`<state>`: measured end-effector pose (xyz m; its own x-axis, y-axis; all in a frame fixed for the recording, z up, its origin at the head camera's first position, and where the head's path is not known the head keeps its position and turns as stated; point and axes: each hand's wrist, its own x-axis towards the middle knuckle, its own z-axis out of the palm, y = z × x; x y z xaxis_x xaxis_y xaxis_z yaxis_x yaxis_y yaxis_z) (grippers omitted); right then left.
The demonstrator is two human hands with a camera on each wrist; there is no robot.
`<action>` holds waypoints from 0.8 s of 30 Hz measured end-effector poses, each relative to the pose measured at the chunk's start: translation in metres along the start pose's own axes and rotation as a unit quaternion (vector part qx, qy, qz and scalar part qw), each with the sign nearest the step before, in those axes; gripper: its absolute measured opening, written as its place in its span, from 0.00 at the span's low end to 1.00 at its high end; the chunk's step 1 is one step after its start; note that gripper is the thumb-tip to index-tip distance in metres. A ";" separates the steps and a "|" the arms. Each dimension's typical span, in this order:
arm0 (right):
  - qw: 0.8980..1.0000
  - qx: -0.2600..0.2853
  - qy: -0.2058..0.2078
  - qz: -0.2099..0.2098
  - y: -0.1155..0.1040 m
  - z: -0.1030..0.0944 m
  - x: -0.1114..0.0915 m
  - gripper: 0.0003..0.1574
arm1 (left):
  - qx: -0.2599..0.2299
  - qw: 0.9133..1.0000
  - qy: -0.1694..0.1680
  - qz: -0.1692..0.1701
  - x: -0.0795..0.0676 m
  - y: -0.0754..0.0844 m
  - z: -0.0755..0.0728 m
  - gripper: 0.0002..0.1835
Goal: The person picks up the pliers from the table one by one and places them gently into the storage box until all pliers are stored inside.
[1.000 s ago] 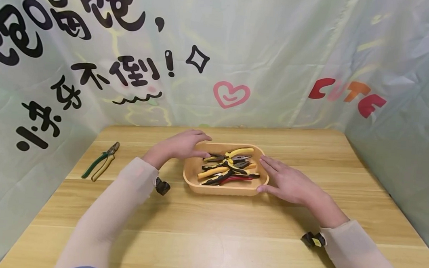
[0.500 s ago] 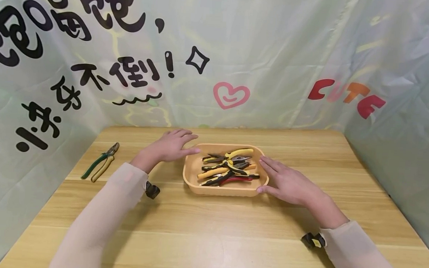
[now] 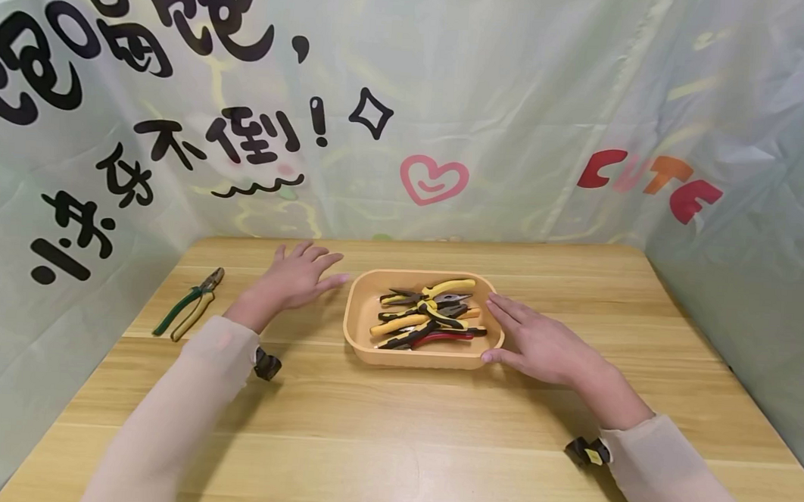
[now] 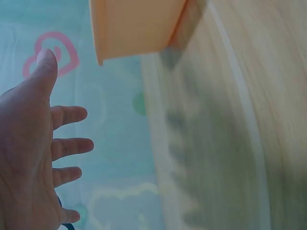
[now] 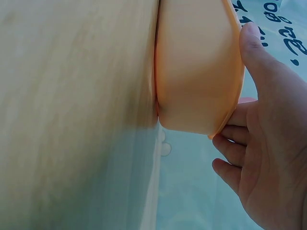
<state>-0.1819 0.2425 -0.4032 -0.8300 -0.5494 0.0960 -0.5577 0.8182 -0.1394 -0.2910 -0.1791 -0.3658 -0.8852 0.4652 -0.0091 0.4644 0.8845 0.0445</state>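
A shallow peach-coloured plastic tray (image 3: 423,360) stands on the wooden table with several pliers (image 3: 429,307) piled in it. Their handles are yellow, black, orange and red. My right hand (image 3: 540,340) rests at the tray's right end, thumb and fingertips touching the rim, fingers fairly straight; the right wrist view shows the tray wall (image 5: 199,72) beside it. Left of the tray and apart from it, my left hand (image 3: 294,277) hovers over the table with spread fingers, holding nothing. Pliers with one green and one yellow handle (image 3: 203,294) lie alone on the table's left side.
A pale printed cloth (image 3: 519,98) hangs behind the wooden table (image 3: 392,432) and along both sides. Small black cameras sit on the left wrist (image 3: 268,365) and right wrist (image 3: 585,452).
My left hand has moved left, from over the tray's left rim to a spot apart from it, its fingers spreading. The right hand, tray and pliers have stayed put.
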 end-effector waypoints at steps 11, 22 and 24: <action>1.000 0.003 0.000 0.000 -0.001 -0.001 0.000 0.62 | 0.010 0.998 -0.021 -0.063 -0.012 -0.031 0.010 0.46; 1.000 0.004 0.001 -0.001 -0.001 -0.001 -0.001 0.61 | 0.002 0.995 -0.014 -0.101 -0.025 -0.059 0.020 0.48; 1.000 0.004 0.001 -0.002 -0.001 -0.001 0.000 0.61 | 0.004 0.994 -0.018 -0.108 -0.028 -0.064 0.020 0.50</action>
<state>-0.1810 0.2419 -0.4026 -0.8279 -0.5522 0.0989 -0.5609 0.8147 -0.1469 -0.2953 -0.2484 -0.3885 -0.9630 0.2644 -0.0526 0.2632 0.9643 0.0297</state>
